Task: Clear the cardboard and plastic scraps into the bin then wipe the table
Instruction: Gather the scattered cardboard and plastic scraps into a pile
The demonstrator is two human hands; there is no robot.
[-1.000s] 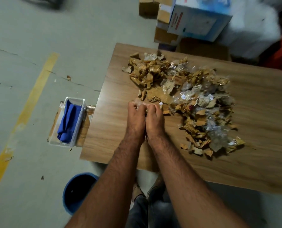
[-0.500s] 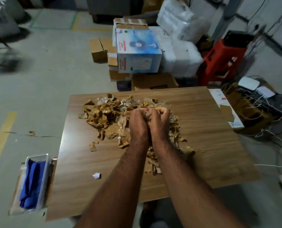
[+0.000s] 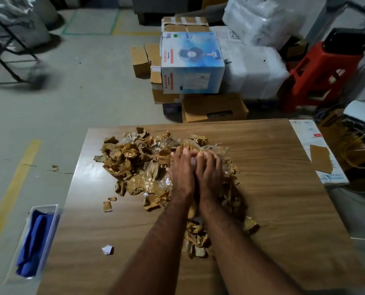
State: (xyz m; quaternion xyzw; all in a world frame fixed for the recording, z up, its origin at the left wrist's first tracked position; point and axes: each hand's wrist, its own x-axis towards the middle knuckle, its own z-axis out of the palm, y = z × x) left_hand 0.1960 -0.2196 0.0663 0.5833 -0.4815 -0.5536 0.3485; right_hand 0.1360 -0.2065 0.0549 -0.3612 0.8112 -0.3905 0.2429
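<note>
Head view: a wooden table (image 3: 283, 188) is seen from above, with a clear tray (image 3: 47, 211) holding a blue cloth (image 3: 32, 241) just off its left edge. Stacked cardboard boxes (image 3: 213, 107), a blue-and-white fan box (image 3: 191, 64) and a red stool (image 3: 317, 73) are seen on the floor beyond the far edge. A heap of scraps (image 3: 134, 165), crumpled brown cardboard mixed with clear plastic, is spread over the middle of the table; part of it is hidden by the forearms. The left hand (image 3: 180, 173) and right hand (image 3: 209, 173) are pressed side by side onto the heap, fingers curled over clear plastic. One small white scrap (image 3: 107, 249) lies apart, nearer the front.
</note>
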